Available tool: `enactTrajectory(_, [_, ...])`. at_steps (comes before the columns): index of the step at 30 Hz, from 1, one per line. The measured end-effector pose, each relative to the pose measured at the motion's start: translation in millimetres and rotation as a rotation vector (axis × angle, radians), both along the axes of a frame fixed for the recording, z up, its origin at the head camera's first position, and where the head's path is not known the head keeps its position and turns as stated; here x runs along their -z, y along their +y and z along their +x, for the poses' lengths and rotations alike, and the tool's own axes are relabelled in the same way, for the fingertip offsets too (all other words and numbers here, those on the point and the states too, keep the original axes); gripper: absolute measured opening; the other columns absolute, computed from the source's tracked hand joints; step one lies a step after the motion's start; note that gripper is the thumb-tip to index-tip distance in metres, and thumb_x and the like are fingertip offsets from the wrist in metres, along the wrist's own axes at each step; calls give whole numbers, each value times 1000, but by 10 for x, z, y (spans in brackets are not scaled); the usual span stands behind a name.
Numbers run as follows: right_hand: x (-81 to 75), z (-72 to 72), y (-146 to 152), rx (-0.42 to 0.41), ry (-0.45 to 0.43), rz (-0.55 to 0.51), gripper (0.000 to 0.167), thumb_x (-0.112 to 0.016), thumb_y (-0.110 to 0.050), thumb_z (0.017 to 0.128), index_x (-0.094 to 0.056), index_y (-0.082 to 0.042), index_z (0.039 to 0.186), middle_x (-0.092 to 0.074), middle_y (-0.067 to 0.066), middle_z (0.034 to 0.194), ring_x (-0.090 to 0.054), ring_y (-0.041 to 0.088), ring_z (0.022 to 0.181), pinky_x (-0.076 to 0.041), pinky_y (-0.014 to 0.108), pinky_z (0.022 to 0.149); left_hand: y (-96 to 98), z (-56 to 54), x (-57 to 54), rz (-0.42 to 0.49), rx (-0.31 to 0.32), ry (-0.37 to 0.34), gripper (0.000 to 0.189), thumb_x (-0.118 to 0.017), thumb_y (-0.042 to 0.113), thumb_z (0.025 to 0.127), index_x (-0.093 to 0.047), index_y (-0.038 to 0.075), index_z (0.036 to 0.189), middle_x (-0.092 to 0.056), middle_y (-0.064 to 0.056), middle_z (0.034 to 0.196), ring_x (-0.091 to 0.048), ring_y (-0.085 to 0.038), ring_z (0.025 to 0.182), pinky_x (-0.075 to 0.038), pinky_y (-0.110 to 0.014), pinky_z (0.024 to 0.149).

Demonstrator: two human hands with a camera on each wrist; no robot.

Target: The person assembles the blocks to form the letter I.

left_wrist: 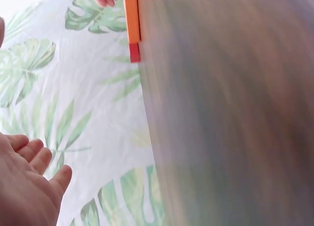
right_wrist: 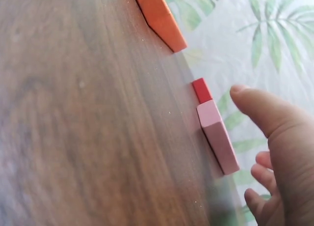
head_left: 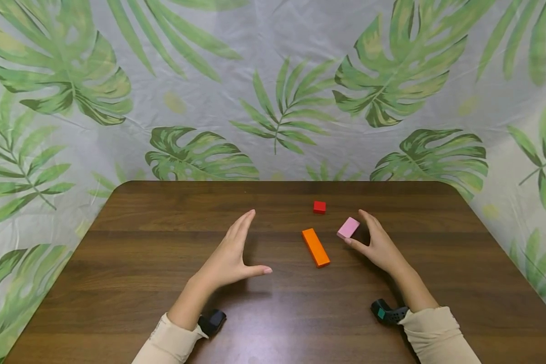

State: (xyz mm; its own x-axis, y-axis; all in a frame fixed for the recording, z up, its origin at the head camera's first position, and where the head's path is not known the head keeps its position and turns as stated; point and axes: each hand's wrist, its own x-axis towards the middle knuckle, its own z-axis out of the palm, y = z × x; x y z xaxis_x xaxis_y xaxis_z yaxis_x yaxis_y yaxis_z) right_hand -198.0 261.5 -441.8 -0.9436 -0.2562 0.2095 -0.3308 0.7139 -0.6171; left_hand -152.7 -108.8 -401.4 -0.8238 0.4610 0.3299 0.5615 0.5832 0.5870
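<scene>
Three blocks lie on the brown wooden table (head_left: 141, 242). A pink block (head_left: 348, 228) is nearest my right hand (head_left: 384, 247), whose thumb and fingers are spread around its right side. In the right wrist view a gap shows between that hand's thumb (right_wrist: 260, 108) and the pink block (right_wrist: 218, 137). Left of it lies a long orange block (head_left: 316, 247), set at a slant. Behind both is a small red block (head_left: 319, 207). My left hand (head_left: 229, 258) hovers left of the orange block with thumb and fingers apart, holding nothing.
A leaf-printed cloth (head_left: 291, 101) hangs behind the table's far edge. Black wrist devices (head_left: 212, 322) sit at both wrists, below light sleeves (head_left: 441, 328).
</scene>
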Motion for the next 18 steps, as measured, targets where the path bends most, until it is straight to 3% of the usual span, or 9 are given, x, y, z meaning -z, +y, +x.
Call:
enactTrajectory(10, [57, -13, 17, 7, -33, -8, 81, -67, -30, 81, -20, 5, 139, -25, 27, 137, -27, 41, 124, -23, 56, 97, 215, -50, 68, 38, 24, -74, 115, -71, 58, 62, 1, 23, 145, -9, -3, 148, -12, -15, 132, -26, -44, 101])
enactTrajectory(18, [76, -17, 26, 3, -44, -6, 81, -66, -32, 82, -21, 6, 138, -25, 28, 137, -28, 41, 123, -23, 55, 98, 404, -89, 138, 14, 49, -104, 117, -70, 62, 61, 2, 22, 145, -7, -2, 148, -12, -15, 133, -25, -42, 101])
